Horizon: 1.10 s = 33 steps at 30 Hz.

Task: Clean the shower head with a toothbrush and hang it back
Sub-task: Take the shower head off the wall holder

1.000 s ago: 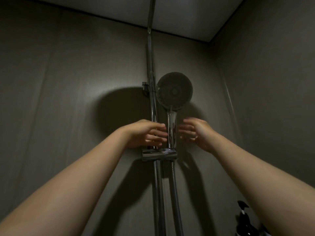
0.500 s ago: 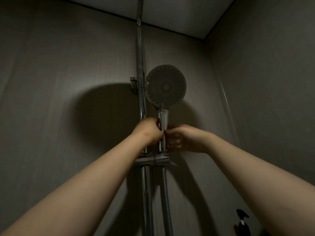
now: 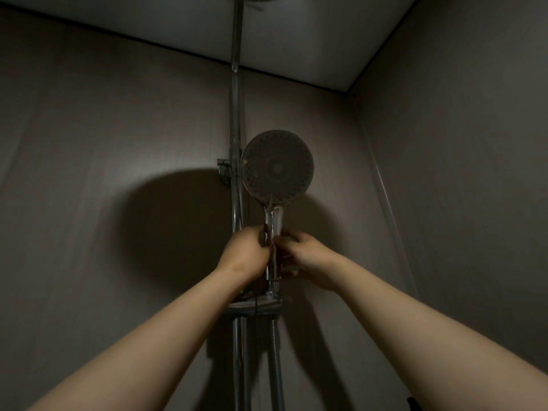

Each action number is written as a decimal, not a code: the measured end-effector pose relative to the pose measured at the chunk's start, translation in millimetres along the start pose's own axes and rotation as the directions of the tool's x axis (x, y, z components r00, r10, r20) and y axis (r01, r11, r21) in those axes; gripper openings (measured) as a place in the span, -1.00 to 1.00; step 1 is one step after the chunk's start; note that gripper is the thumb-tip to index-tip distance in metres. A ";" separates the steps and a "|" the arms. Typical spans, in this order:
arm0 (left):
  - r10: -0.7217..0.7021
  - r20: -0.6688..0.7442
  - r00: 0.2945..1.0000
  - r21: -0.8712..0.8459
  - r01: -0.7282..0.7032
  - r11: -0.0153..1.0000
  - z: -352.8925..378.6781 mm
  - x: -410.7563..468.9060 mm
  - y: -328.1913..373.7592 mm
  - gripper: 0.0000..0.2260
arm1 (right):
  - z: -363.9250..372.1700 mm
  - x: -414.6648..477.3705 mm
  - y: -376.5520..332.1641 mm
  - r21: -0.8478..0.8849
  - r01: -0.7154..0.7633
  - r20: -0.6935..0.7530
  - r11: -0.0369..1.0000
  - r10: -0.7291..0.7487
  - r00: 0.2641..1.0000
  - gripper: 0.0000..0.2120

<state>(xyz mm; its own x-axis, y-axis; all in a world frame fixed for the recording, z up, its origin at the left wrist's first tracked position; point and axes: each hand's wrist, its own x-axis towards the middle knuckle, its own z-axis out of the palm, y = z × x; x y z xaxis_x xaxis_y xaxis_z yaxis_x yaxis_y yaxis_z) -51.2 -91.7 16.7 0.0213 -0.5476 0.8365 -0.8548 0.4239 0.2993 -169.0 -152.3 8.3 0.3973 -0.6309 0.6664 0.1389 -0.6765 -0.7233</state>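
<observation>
Gripping: two, left grip (image 3: 246, 256) and right grip (image 3: 308, 262), both clenched round the one handle (image 3: 274, 221).
Shower head (image 3: 277, 167): one, upright above the grips (spray face toward the camera).
Holder (image 3: 255, 305): one, just under the handle.
Rail (image 3: 235, 114): one, just left.
Hose (image 3: 275, 366): one, hanging below.

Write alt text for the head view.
The left hand and right hand grip the handle of a round shower head seated in its holder on a vertical rail. A metal hose hangs below.
</observation>
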 end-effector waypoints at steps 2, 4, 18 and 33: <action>0.016 -0.034 0.999 -0.020 -0.017 1.000 -2.2 0.2 5.4 -0.80 | -1.0 -0.2 -7.8 0.010 0.023 -0.003 1.000 -0.023 1.000 -0.86; 0.046 -0.041 0.998 -0.021 -0.047 0.999 -4.1 2.5 12.0 -0.82 | -2.1 -1.7 -16.0 0.024 0.047 -0.024 0.999 -0.046 0.999 -0.90; 0.039 -0.025 0.999 -0.141 -0.042 0.989 15.3 -9.6 45.1 -0.64 | -31.8 -40.8 -31.9 -0.028 0.004 -0.138 1.000 -0.008 0.990 -0.86; 0.018 0.157 0.987 -0.246 0.022 0.969 44.0 -114.3 70.4 -0.70 | -32.9 -166.1 -6.4 0.008 -0.166 -0.179 0.986 0.165 0.970 -0.88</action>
<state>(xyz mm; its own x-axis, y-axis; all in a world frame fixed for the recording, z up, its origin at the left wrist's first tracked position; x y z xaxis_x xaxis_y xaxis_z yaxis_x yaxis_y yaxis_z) -136.6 -31.0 -78.0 -0.0757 -0.6466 0.7591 -0.7003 0.5763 0.4212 -265.7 -55.7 -91.8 0.2460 -0.7915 0.5595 0.0780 -0.5592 -0.8254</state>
